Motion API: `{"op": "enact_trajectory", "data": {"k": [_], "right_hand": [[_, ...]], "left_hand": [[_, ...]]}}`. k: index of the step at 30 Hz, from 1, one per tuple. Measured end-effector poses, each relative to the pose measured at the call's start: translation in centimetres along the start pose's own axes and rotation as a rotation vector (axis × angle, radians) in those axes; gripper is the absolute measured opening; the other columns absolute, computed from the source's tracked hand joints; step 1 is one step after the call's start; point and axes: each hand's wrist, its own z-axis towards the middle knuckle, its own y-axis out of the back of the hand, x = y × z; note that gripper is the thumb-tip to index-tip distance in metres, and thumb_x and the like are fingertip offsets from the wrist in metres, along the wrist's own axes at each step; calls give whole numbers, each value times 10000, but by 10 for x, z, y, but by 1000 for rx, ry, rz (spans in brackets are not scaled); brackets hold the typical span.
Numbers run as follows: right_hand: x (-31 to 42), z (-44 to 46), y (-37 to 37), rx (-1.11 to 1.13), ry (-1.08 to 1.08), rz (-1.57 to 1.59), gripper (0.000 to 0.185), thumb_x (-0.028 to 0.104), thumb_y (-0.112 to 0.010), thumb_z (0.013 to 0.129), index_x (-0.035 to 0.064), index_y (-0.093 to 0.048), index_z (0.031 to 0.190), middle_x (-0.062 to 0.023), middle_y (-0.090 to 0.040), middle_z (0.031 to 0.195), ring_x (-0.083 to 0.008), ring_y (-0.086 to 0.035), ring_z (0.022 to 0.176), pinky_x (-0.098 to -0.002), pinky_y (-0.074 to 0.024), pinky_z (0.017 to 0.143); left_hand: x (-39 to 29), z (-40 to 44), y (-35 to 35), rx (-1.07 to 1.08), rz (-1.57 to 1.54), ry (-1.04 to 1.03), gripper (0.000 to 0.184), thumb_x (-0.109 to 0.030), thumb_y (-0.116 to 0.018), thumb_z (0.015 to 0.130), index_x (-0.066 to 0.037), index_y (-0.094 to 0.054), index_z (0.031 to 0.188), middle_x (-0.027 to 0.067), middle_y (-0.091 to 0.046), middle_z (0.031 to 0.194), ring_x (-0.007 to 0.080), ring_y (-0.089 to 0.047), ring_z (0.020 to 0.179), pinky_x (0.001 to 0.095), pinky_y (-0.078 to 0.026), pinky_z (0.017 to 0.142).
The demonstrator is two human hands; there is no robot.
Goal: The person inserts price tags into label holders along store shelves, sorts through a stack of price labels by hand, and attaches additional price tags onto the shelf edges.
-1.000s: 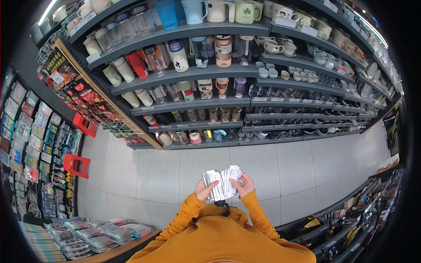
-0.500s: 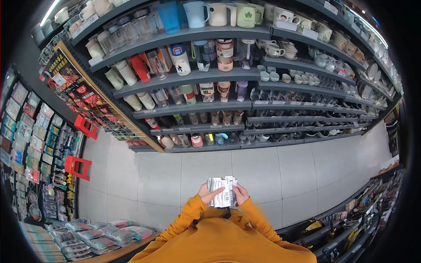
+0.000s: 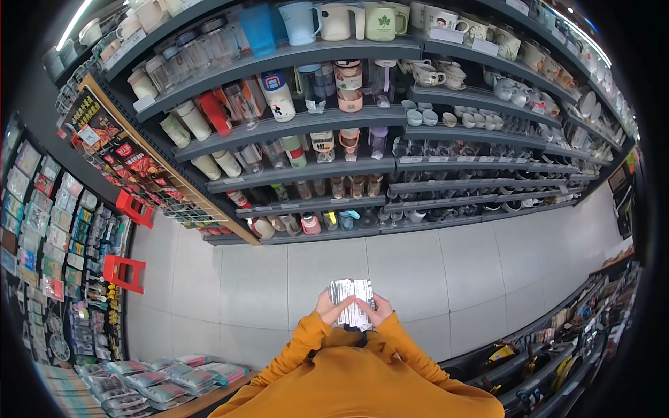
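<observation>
A fanned stack of white printed paper tags (image 3: 352, 304) is held in front of my body, above the tiled floor. My left hand (image 3: 330, 306) grips the left side of the stack, its thumb lying across the tags. On the right side, my right hand (image 3: 377, 310) closes on the stack, with its thumb on the front tags. Both thumbs come close together near the middle. The fingers behind the tags are hidden.
Shelves (image 3: 293, 126) of cups, bottles and glassware stretch across the front. Two red stools (image 3: 125, 273) stand at the left by hanging goods. Packaged goods (image 3: 150, 380) lie on a ledge at lower left. Dark racks (image 3: 550, 348) run along the lower right.
The two hands have come closer together, and the tags, spread wide a second ago, are now in a narrower fan. The view has shifted slightly.
</observation>
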Motion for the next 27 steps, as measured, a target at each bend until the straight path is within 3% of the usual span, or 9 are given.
{"op": "enact_trajectory", "data": {"k": [2, 5, 8, 14, 17, 20, 23, 27], "right_hand": [[-6, 3, -1, -27, 28, -7, 300, 189, -628, 888, -34, -593, 1086, -47, -651, 924, -54, -561, 799, -228, -476, 713], [-1, 4, 5, -112, 19, -108, 271, 181, -627, 885, -37, -613, 1045, -45, -658, 886, -54, -560, 784, -230, -475, 697], [4, 7, 7, -183, 126, -42, 258, 176, -632, 879, -40, -623, 1018, -39, -661, 851, -53, -559, 759, -232, -473, 682], [25, 6, 6, -147, 114, -174, 247, 162, -632, 877, -43, -619, 1012, -42, -665, 866, -54, -567, 740, -225, -473, 665], [20, 8, 14, -120, 79, -100, 246, 169, -626, 883, -44, -617, 1007, -50, -665, 868, -58, -575, 740, -224, -476, 660], [21, 13, 22, -232, 182, -13, 252, 171, -630, 883, -43, -613, 1016, -62, -666, 874, -62, -584, 735, -222, -483, 655], [39, 13, 30, -241, 67, 319, 249, 154, -637, 878, -38, -607, 1034, -63, -665, 886, -65, -588, 731, -227, -492, 659], [18, 6, 2, -59, 36, 2, 300, 170, -640, 881, -37, -580, 1089, -59, -661, 905, -76, -599, 762, -228, -493, 676]], "left_hand": [[0, 1, 0, -21, 54, 4, 377, -105, -605, 880, 30, -496, 1215, 92, -604, 1102, 145, -591, 961, 274, -484, 847], [5, 3, 6, -16, -127, 116, 379, -96, -601, 878, 27, -495, 1220, 91, -609, 1095, 140, -584, 979, 270, -478, 851], [-1, -1, 10, -52, -72, 79, 360, -81, -590, 882, 36, -499, 1210, 92, -620, 1077, 138, -590, 967, 268, -480, 841], [-11, -1, -1, -89, -81, 50, 380, -72, -634, 859, 47, -502, 1194, 99, -622, 1072, 133, -587, 953, 264, -481, 829], [-17, -3, 0, -113, -53, 6, 392, -74, -652, 847, 44, -506, 1192, 97, -623, 1070, 127, -587, 948, 260, -482, 825], [-21, -2, 7, -177, -46, 24, 385, -84, -670, 834, 36, -524, 1170, 98, -638, 1040, 117, -602, 923, 260, -495, 801], [-27, -5, 17, -264, -114, 107, 374, -78, -663, 838, 49, -517, 1157, 105, -643, 1013, 124, -611, 894, 259, -512, 773], [-9, -6, 14, -168, -132, 112, 344, -64, -660, 838, 46, -530, 1137, 104, -643, 1012, 127, -615, 888, 263, -517, 759]]}}
